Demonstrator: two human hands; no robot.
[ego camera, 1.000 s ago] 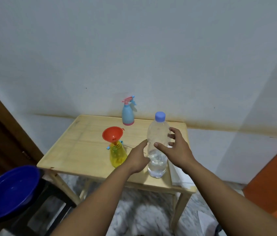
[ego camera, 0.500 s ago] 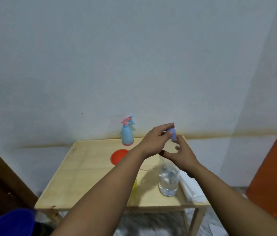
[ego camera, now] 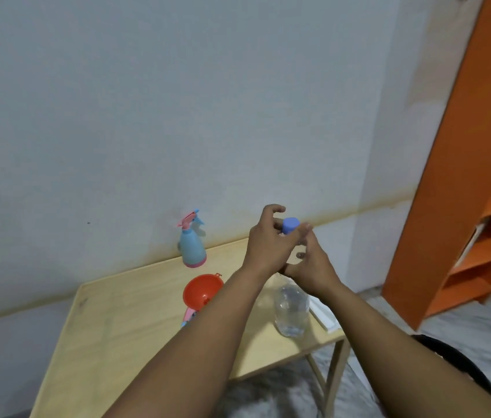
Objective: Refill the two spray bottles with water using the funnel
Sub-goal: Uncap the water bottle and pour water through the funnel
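A clear water bottle (ego camera: 291, 309) with a blue cap (ego camera: 290, 225) stands right of centre on the wooden surface (ego camera: 123, 327); no label reads. The left hand (ego camera: 268, 244) pinches the cap with curled fingers; the right hand (ego camera: 313, 267) grips the neck. One red funnel (ego camera: 202, 292) sits just left, in a bottle mostly hidden by the arm. One blue spray bottle (ego camera: 192, 245) stands by the wall.

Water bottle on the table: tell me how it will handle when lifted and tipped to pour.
The water bottle looks like thin clear plastic, so it will probably flex under a firm squeeze. Water seems to fill only its lower part, so it is likely fairly light. The left hand grips the blue cap; once uncapped, squeezing could spurt water.
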